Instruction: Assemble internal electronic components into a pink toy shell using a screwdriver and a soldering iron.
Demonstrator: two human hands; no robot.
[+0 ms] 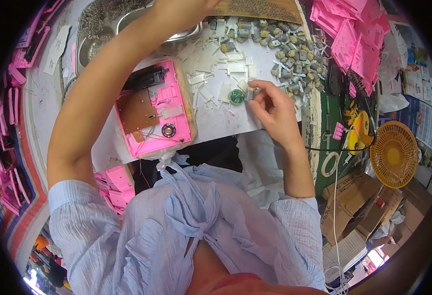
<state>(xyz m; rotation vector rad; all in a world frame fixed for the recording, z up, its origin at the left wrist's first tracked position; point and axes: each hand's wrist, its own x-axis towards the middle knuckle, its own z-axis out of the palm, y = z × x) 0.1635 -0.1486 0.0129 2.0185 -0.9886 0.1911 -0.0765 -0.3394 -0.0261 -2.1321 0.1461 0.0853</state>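
Observation:
My left hand (189,9) reaches to the top edge, beside the brown board with small metal pieces (262,9). Its fingers are mostly cut off by the frame. My right hand (276,112) has thumb and forefinger pinched on a small grey motor (250,92), partly covered by the fingertips. Right beside that motor is a small round green-filled dish (236,97). White plastic brackets (206,92) lie loose around it. Under my left arm's right side sits an open pink plastic casing (164,142) with a brown board, wires and a round speaker (168,130).
A heap of small grey motors (294,61) covers the table's far right. Metal trays (82,49) with wiry pieces stand far left. Pink casings (356,37) pile up at upper right. A yellow fan (394,154) and cardboard boxes (346,196) are on the right.

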